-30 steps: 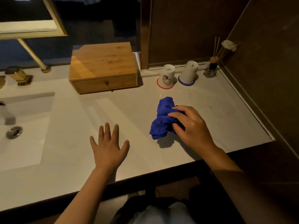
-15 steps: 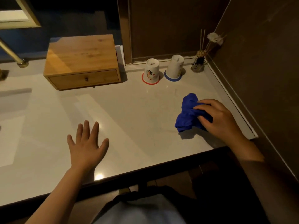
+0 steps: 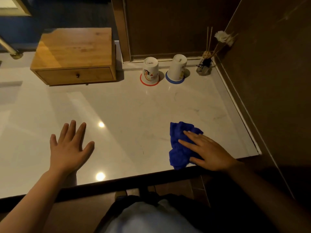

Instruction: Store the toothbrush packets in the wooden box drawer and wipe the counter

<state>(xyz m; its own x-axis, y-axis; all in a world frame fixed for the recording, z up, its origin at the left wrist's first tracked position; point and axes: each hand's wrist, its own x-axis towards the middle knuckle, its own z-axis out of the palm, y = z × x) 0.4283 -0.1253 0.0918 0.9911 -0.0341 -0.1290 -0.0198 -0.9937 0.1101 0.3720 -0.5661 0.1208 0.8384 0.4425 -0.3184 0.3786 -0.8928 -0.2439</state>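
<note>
Head view: wooden box [image 3: 74, 56] drawer shut; right of it, right hand [image 3: 208, 151] flat on blue cloth [image 3: 180, 145], left hand [image 3: 69, 147] spread, empty, on pale tabletop [image 3: 134, 115].

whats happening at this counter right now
A person is wiping the counter. The right hand presses flat on a blue cloth near the front edge, and the left hand rests open on the surface. The wooden box has its drawer shut, and no toothbrush packets are in sight.

Light wooden box [image 3: 74, 54] with shut knobbed drawer [image 3: 75, 75], far left on white marble bench [image 3: 126, 115]; crumpled blue cloth [image 3: 180, 145] near right edge.
</note>
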